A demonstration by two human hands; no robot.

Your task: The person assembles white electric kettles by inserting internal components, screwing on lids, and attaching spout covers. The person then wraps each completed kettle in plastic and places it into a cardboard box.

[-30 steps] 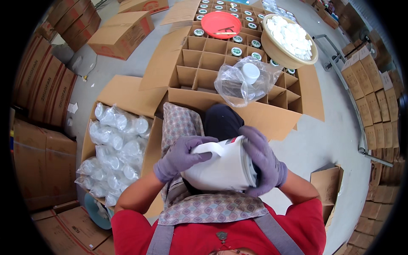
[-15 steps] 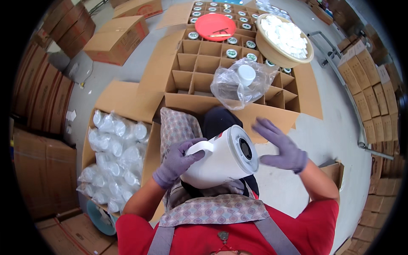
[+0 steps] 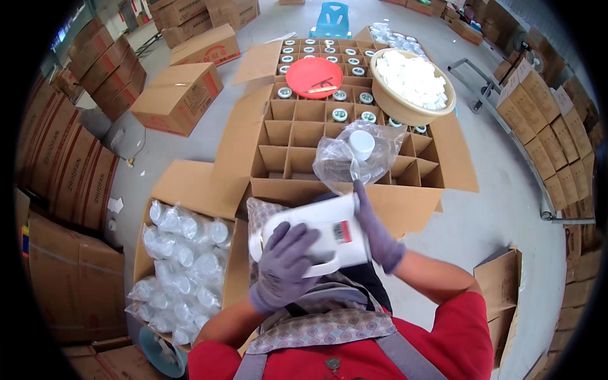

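Note:
A white jug (image 3: 326, 218) with a loop handle and a red-and-white label lies sideways over my lap. My left hand (image 3: 285, 263) grips its body beside the handle, fingers curled over the side. Against the jug's right end, the palm and straight fingers of my right hand (image 3: 379, 237) press, steadying it. Both hands wear grey-purple gloves. Just beyond, a clear plastic bag (image 3: 329, 161) with a white round-topped item (image 3: 361, 144) in it rests on the divided carton (image 3: 278, 190). The jug's end under my right hand is hidden.
Jars with green-patterned lids (image 3: 340, 115) fill several far cells. On the carton stand a red dish (image 3: 297, 76) and a tan basin (image 3: 405, 111) of small white pieces. At left, an open box (image 3: 239, 266) holds plastic-wrapped cups (image 3: 183, 253). A cart (image 3: 541, 190) stands right.
The jug has turned, so its grey end with the black centre no longer shows and its label does. My right hand has come onto its end; my left has shifted from handle to body.

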